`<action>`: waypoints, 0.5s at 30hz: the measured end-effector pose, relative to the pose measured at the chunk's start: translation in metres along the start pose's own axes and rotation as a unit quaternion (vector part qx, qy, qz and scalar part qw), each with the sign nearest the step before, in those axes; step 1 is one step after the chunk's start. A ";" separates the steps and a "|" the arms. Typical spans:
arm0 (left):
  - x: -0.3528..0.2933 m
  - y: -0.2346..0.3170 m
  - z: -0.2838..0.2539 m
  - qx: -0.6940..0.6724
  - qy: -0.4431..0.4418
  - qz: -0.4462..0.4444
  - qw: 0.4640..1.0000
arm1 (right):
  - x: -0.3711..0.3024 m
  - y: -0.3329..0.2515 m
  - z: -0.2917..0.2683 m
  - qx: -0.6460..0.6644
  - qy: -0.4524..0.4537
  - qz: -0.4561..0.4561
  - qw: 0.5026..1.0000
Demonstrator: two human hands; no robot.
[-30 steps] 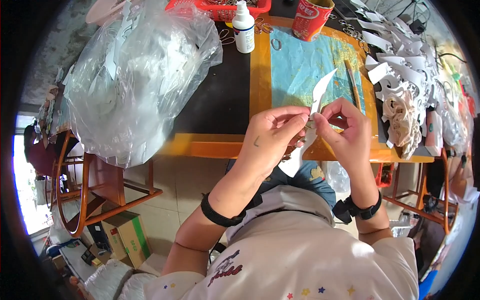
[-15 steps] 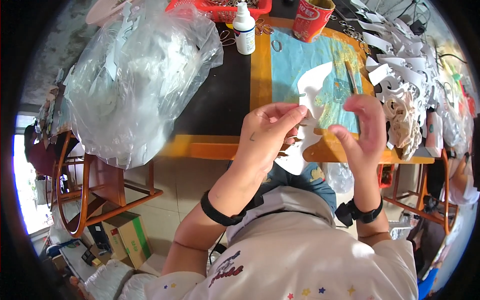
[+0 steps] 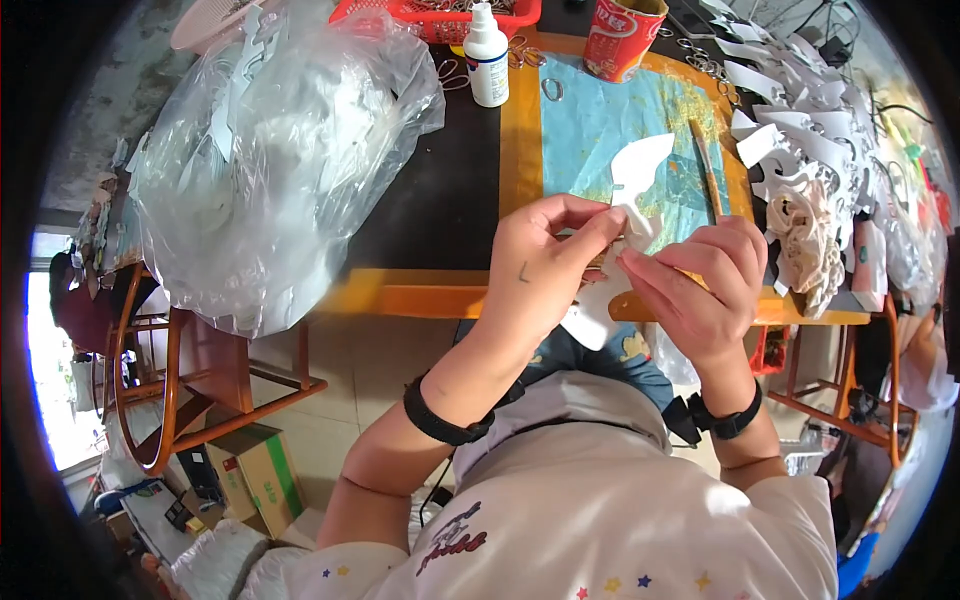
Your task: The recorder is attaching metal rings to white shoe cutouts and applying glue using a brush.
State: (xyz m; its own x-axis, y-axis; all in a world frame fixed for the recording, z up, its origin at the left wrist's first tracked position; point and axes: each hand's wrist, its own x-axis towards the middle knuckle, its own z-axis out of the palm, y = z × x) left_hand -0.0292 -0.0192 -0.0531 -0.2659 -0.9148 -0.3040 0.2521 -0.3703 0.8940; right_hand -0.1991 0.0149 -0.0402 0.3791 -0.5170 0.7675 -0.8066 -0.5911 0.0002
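My left hand and my right hand both pinch a white cut-out shape over the front edge of the table. The left thumb and forefinger grip its lower part; the right fingers hold it from the other side. The shape's upper part stands up above a blue mat. More white material hangs below the hands.
A large clear plastic bag of white pieces fills the table's left. A white bottle, red cup and red basket stand at the back. A brush lies on the mat. White cut-outs pile at right. Wooden chair at left.
The white shape has been turned from edge-on to face-on and raised a little. My right hand's fingers have shifted along it; both hands stay in the same place.
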 end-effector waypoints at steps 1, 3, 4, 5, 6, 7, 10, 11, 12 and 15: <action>0.000 0.001 0.001 0.024 -0.015 0.022 0.999 | 0.000 -0.001 -0.002 0.007 -0.003 -0.005 1.000; 0.001 -0.001 0.000 0.047 -0.030 0.044 0.997 | -0.001 -0.001 -0.003 0.014 -0.007 -0.010 1.000; 0.002 -0.003 0.000 0.093 -0.035 0.082 0.992 | -0.002 -0.001 -0.003 0.014 -0.009 -0.011 1.000; 0.004 -0.004 -0.001 0.138 -0.040 0.119 0.982 | -0.003 -0.001 -0.003 0.015 -0.011 -0.012 1.000; 0.004 -0.004 -0.002 0.138 -0.040 0.119 0.982 | -0.005 0.000 -0.002 0.015 -0.012 -0.012 1.000; 0.005 0.000 -0.003 0.156 -0.052 0.115 0.980 | -0.007 0.001 -0.001 0.013 -0.014 -0.010 1.000; 0.008 0.006 -0.004 0.129 -0.076 0.066 0.987 | -0.012 0.002 0.000 0.010 -0.021 0.000 1.000; 0.008 0.007 -0.005 0.083 -0.086 0.021 0.993 | -0.013 0.002 0.000 0.010 -0.026 0.006 1.000; 0.009 0.007 -0.006 0.084 -0.087 0.021 0.992 | -0.013 0.002 0.001 0.009 -0.026 0.007 1.000; 0.011 0.008 -0.010 0.002 -0.089 -0.053 0.995 | -0.013 0.004 0.002 -0.011 -0.034 0.014 0.999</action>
State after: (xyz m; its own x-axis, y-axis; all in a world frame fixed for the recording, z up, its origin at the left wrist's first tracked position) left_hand -0.0205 -0.0336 -0.0522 -0.4523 -0.8272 -0.3335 0.2109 -0.4625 0.8612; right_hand -0.2058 0.0180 -0.0510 0.3854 -0.5743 0.7222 -0.8269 -0.5624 -0.0059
